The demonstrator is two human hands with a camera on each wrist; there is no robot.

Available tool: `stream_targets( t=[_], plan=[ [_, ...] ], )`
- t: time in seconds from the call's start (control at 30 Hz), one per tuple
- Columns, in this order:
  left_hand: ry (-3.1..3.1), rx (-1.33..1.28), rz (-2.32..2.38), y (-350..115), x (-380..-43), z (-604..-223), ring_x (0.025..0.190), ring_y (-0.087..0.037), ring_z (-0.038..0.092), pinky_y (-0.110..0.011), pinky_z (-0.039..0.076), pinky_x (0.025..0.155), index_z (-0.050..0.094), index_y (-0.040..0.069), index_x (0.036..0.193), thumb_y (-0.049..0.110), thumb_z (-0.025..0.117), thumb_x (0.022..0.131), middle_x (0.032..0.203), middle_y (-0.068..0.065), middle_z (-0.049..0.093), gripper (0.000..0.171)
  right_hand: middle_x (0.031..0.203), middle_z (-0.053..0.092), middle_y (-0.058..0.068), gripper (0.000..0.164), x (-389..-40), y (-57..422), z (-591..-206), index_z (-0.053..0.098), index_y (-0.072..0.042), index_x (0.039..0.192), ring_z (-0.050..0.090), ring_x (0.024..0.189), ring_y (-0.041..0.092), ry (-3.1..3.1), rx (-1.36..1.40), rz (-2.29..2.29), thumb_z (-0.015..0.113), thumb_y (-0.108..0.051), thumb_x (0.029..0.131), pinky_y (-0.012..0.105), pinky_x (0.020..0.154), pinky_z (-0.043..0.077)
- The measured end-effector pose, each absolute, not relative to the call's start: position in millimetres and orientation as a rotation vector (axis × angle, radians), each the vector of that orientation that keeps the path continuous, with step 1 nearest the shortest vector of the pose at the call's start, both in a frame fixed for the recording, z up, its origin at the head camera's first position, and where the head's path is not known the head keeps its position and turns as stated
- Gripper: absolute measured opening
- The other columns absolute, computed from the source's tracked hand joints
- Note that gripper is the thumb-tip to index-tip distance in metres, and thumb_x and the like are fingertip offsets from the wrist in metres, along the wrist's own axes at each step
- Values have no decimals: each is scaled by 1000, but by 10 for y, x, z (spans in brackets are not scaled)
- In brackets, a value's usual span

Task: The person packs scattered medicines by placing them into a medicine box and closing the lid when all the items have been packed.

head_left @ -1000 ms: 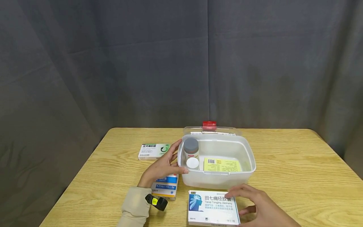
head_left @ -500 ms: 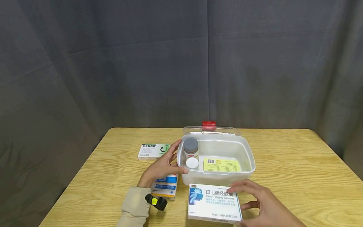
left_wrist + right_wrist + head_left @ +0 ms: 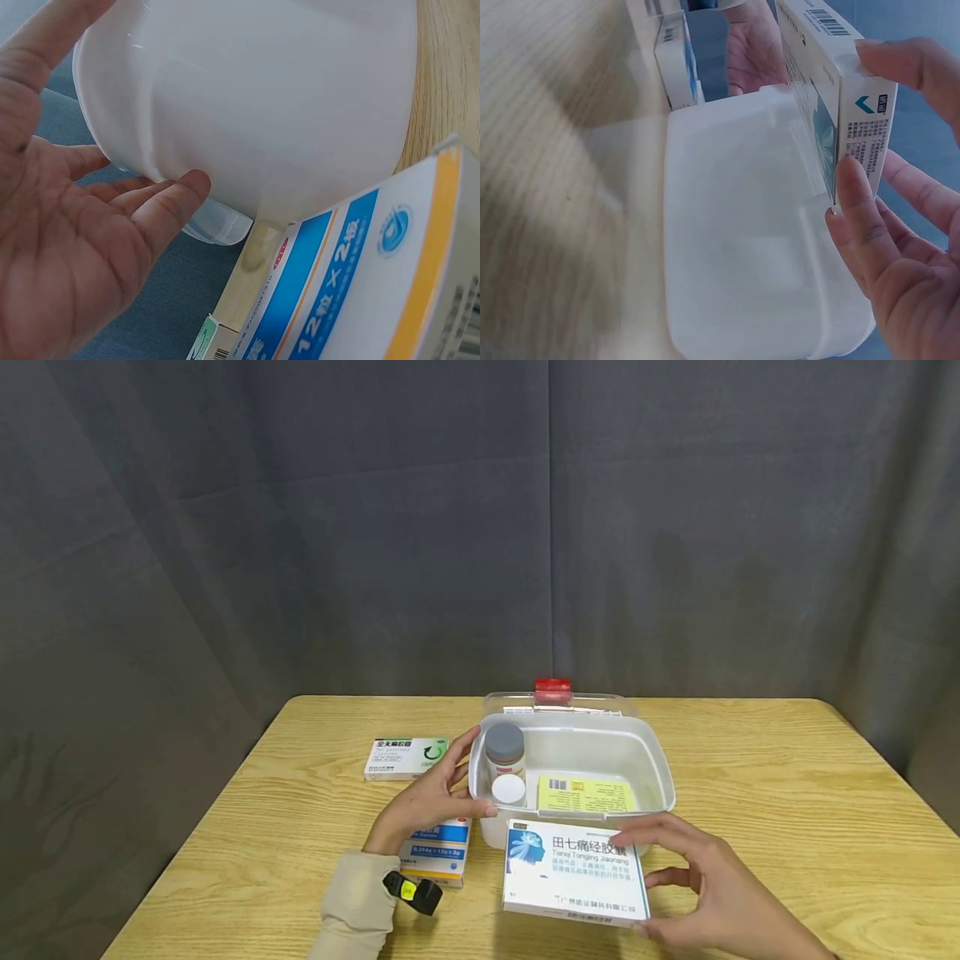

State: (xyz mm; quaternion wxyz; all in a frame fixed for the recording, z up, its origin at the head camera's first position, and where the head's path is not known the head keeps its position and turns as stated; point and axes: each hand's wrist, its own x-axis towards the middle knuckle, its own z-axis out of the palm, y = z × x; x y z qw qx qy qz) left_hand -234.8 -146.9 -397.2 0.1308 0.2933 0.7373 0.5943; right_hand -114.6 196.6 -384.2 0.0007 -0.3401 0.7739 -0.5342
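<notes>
My right hand point(image 3: 701, 881) pinches a white medicine box point(image 3: 573, 877) with a blue head picture by its right end, fingers on the top edge and thumb at the lower corner. This box is raised and tilted in front of a white plastic storage box point(image 3: 592, 747), overlapping its front wall. At the storage box's left end, my left hand point(image 3: 427, 802) holds it, thumb at the front rim and fingers along the left side. Inside stand a grey-capped bottle point(image 3: 506, 745) and a white-capped bottle point(image 3: 509, 788); a yellow medicine box point(image 3: 585, 795) lies to their right.
A blue-and-white medicine box point(image 3: 438, 852) lies beneath my left wrist, partly hidden. Farther back on the wooden table point(image 3: 787, 793) is a green-and-white box point(image 3: 401, 758). The storage box's clear lid with its red latch point(image 3: 552, 687) is folded back behind it.
My right hand has lifted the white medicine box and moved it forward, toward the storage box. My left hand stays at the storage box's left end.
</notes>
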Motion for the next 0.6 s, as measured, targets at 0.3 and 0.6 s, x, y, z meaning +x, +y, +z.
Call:
stream_targets(
  t=[0.3,0.6],
  plan=[
    [2131,842,1742,-1470,-2344,-3971,144,-25,18,-44,29,110,8,21,157,13,80,81,161,-2,7,104,132,49,8,74,-1217,1988,-3727,57,-8,127,47,119,13,2495,-1120,-1667,83,13,61,37,81,56],
    [2143,836,1730,-1466,-2331,-3958,144,-23,18,-43,29,111,9,21,157,13,80,81,161,-1,7,104,132,50,13,74,-1259,2009,-3637,59,-7,127,50,116,15,2576,-1137,-1693,84,13,61,33,80,57]
  ],
)
